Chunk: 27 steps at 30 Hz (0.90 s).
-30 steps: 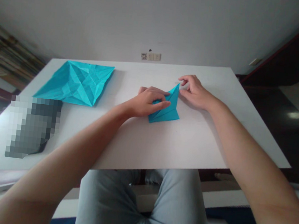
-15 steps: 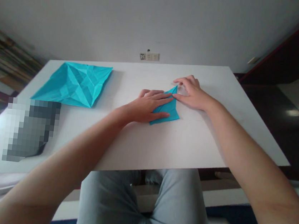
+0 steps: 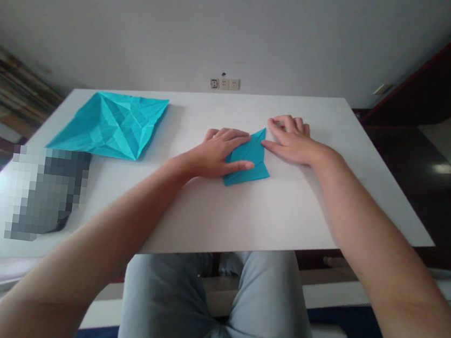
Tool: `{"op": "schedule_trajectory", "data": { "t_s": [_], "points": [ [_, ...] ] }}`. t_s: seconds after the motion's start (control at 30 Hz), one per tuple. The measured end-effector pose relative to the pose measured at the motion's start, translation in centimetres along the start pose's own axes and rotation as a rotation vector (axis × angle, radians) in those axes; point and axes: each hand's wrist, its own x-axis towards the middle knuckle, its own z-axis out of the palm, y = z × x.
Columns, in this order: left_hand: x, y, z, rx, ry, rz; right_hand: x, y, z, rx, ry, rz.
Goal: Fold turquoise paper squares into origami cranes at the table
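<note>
A small folded teal paper point(image 3: 251, 158) lies flat on the white table point(image 3: 244, 214), near its middle. My left hand point(image 3: 217, 154) rests on the paper's left part, fingers stretched out, the thumb pressing across it. My right hand point(image 3: 291, 141) lies flat on the table just right of the paper, fingers spread, its thumb touching the paper's right edge. Neither hand grips anything.
A large creased teal sheet point(image 3: 112, 123) lies unfolded at the table's back left. A blurred dark object point(image 3: 46, 192) sits at the left front. My knees in light jeans point(image 3: 218, 304) show below the table's near edge. A wall socket point(image 3: 225, 84) is behind.
The paper's raised flap has been pressed down flat. My right hand let go of the tip and spread flat beside the paper; my left hand slid slightly back over the paper.
</note>
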Motion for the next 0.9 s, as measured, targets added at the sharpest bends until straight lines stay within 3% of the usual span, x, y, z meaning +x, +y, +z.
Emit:
{"op": "schedule_trajectory", "data": {
  "t_s": [0.13, 0.43, 0.6, 0.8, 0.9],
  "points": [
    [0.2, -0.7, -0.2, -0.028, 0.175, -0.147, 0.2, 0.4, 0.3, 0.083, 0.085, -0.022],
    [0.8, -1.1, -0.4, -0.099, 0.162, -0.182, 0.3, -0.9, -0.3, 0.135, 0.08, 0.004],
    [1.3, -1.2, -0.1, -0.298, 0.384, -0.21, 0.4, -1.9, -0.4, 0.229, 0.117, -0.001],
    [1.7, -1.5, 0.2, -0.445, 0.612, -0.197, 0.3, -3.1, -1.4, 0.733, 0.157, -0.012],
    [1.8, -1.2, 0.3, -0.52, 0.674, -0.201, 0.2, -4.2, -2.0, 0.878, 0.082, -0.019]
  ]
}}
